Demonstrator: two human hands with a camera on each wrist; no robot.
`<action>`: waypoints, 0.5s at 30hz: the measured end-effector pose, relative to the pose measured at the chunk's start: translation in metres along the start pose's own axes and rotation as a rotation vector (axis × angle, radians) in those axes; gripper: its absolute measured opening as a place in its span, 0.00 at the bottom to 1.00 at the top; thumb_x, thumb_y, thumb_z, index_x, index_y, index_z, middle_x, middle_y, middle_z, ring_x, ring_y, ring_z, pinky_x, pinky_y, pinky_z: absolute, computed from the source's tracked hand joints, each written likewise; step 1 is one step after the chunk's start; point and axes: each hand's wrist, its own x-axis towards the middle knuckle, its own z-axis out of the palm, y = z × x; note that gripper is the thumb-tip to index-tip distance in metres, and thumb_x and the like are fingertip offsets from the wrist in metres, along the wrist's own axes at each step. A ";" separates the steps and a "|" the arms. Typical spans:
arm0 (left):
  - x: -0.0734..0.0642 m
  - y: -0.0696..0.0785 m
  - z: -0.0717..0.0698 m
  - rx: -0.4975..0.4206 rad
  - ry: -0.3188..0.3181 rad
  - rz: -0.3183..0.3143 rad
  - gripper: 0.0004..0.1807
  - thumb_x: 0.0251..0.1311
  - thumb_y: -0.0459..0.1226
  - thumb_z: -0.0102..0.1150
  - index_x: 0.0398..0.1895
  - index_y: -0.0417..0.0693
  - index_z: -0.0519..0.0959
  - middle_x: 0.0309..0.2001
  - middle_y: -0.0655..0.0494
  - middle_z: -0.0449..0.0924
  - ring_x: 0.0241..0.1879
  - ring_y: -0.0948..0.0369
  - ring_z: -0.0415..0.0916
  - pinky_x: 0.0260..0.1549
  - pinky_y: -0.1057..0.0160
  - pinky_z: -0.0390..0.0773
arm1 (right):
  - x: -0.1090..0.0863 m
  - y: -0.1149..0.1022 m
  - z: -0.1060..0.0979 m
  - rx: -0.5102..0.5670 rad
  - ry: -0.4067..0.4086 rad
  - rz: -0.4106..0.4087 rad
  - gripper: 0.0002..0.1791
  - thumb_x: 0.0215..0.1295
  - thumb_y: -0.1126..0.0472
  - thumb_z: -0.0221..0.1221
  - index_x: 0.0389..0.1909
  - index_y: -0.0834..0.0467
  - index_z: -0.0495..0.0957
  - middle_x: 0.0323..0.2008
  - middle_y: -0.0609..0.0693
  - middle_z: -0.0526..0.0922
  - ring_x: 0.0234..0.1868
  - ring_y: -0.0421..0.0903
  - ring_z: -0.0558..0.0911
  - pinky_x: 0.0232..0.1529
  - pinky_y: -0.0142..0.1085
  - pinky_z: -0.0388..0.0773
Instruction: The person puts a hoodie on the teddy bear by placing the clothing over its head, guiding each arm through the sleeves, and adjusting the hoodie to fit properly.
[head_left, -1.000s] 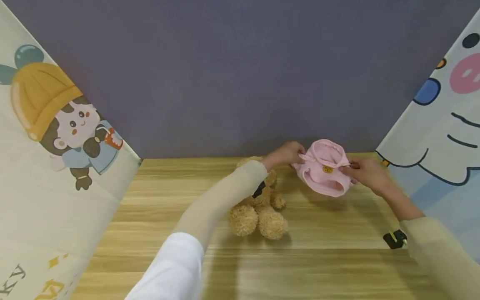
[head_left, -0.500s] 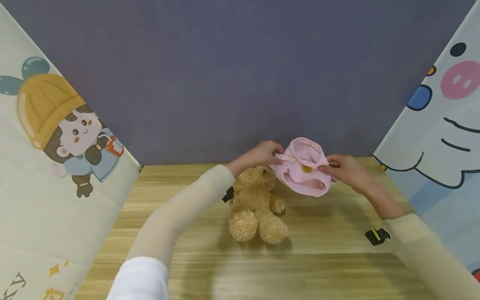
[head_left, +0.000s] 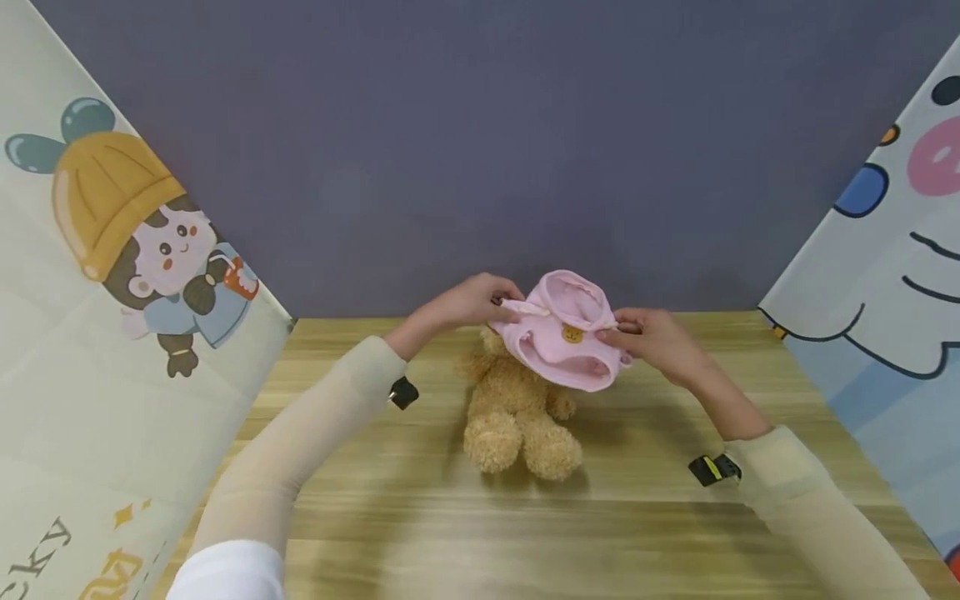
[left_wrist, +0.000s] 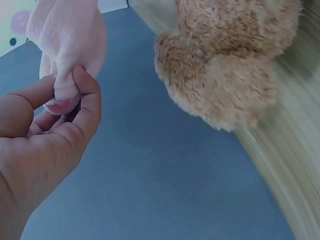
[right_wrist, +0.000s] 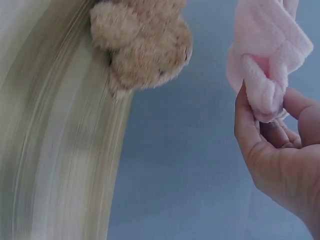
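A small pink fleece doll garment (head_left: 551, 346) with a round yellow-brown bear patch hangs stretched between both hands in the head view. My left hand (head_left: 478, 300) pinches one side of it between thumb and fingers, as the left wrist view shows on the pink cloth (left_wrist: 67, 50). The other side is pinched by my right hand (head_left: 652, 337), and the cloth (right_wrist: 265, 75) is folded at that grip. Beneath and behind the garment a tan teddy bear (head_left: 513, 412) lies on its back, legs toward me; most of its head is hidden in the head view.
The wooden tabletop (head_left: 480, 542) meets a dark grey-blue wall (head_left: 480, 158) just behind the bear. A cartoon-printed panel (head_left: 90, 400) stands on the left, another printed panel (head_left: 900, 333) on the right. Small black devices sit at both wrists.
Both hands have moved left with the pink garment, from the bear's right side to over its head and upper body. Both grips on the cloth stay the same.
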 end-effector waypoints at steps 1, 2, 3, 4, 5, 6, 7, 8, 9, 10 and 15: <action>-0.004 -0.001 -0.002 -0.007 0.001 -0.002 0.14 0.68 0.35 0.63 0.54 0.40 0.82 0.46 0.48 0.84 0.40 0.57 0.81 0.38 0.62 0.83 | 0.001 0.000 0.004 0.019 -0.010 0.000 0.23 0.70 0.52 0.64 0.56 0.65 0.79 0.34 0.49 0.88 0.31 0.40 0.82 0.32 0.36 0.82; -0.008 -0.003 -0.003 0.004 0.004 -0.003 0.14 0.68 0.35 0.64 0.53 0.40 0.83 0.46 0.49 0.84 0.41 0.58 0.81 0.38 0.63 0.82 | 0.002 0.000 0.007 0.044 -0.018 -0.002 0.23 0.70 0.53 0.64 0.56 0.66 0.78 0.34 0.50 0.88 0.32 0.41 0.83 0.32 0.36 0.82; -0.013 -0.004 -0.005 0.002 0.003 -0.007 0.14 0.68 0.36 0.64 0.53 0.40 0.83 0.46 0.49 0.84 0.40 0.58 0.81 0.38 0.63 0.82 | 0.002 0.000 0.011 0.063 -0.025 -0.002 0.23 0.71 0.53 0.64 0.57 0.66 0.78 0.34 0.50 0.88 0.32 0.41 0.83 0.32 0.36 0.82; -0.017 -0.006 -0.005 0.014 0.002 -0.011 0.14 0.68 0.36 0.64 0.53 0.41 0.83 0.45 0.50 0.84 0.41 0.58 0.80 0.38 0.64 0.81 | 0.003 0.000 0.014 0.079 -0.032 -0.005 0.23 0.71 0.54 0.64 0.57 0.67 0.78 0.35 0.51 0.88 0.32 0.41 0.83 0.33 0.37 0.83; -0.020 -0.008 -0.006 0.024 0.000 -0.013 0.14 0.68 0.37 0.64 0.53 0.42 0.83 0.45 0.50 0.84 0.41 0.58 0.80 0.38 0.64 0.80 | 0.003 0.000 0.018 0.083 -0.036 -0.004 0.23 0.70 0.55 0.64 0.58 0.67 0.78 0.35 0.51 0.88 0.32 0.41 0.83 0.33 0.37 0.83; -0.024 -0.009 -0.006 0.029 -0.002 -0.015 0.14 0.68 0.37 0.64 0.53 0.42 0.83 0.45 0.51 0.85 0.42 0.58 0.80 0.38 0.64 0.80 | 0.003 0.000 0.021 0.093 -0.041 -0.004 0.24 0.70 0.55 0.65 0.58 0.67 0.77 0.36 0.52 0.88 0.32 0.42 0.84 0.33 0.37 0.83; -0.028 -0.010 -0.007 0.038 -0.003 -0.017 0.14 0.68 0.38 0.64 0.53 0.43 0.83 0.45 0.51 0.85 0.42 0.58 0.80 0.38 0.63 0.79 | 0.003 -0.001 0.024 0.101 -0.045 -0.001 0.24 0.70 0.55 0.65 0.58 0.67 0.77 0.36 0.52 0.88 0.32 0.42 0.84 0.33 0.36 0.83; -0.031 -0.012 -0.007 0.044 -0.002 -0.020 0.14 0.68 0.38 0.64 0.53 0.43 0.83 0.45 0.51 0.85 0.42 0.58 0.80 0.39 0.64 0.78 | 0.004 -0.001 0.027 0.106 -0.051 0.003 0.24 0.70 0.56 0.65 0.58 0.68 0.77 0.36 0.52 0.88 0.32 0.42 0.84 0.32 0.36 0.83; -0.035 -0.013 -0.006 0.041 -0.002 -0.023 0.14 0.68 0.38 0.64 0.53 0.43 0.83 0.45 0.51 0.85 0.42 0.58 0.80 0.39 0.63 0.78 | 0.004 -0.002 0.030 0.108 -0.054 0.007 0.24 0.70 0.56 0.65 0.58 0.68 0.77 0.36 0.52 0.88 0.32 0.41 0.84 0.32 0.36 0.83; -0.038 -0.015 -0.006 0.034 0.001 -0.025 0.14 0.68 0.38 0.64 0.53 0.43 0.83 0.45 0.51 0.85 0.42 0.58 0.80 0.39 0.63 0.79 | 0.005 -0.001 0.033 0.113 -0.060 0.012 0.24 0.69 0.56 0.65 0.58 0.68 0.77 0.36 0.52 0.88 0.31 0.41 0.84 0.33 0.36 0.83; -0.049 -0.031 0.002 -0.064 0.022 -0.062 0.14 0.68 0.35 0.64 0.53 0.40 0.82 0.44 0.51 0.84 0.37 0.60 0.78 0.36 0.62 0.78 | 0.011 0.003 0.047 0.120 -0.069 0.025 0.24 0.69 0.56 0.66 0.58 0.68 0.77 0.35 0.53 0.87 0.29 0.41 0.82 0.31 0.33 0.81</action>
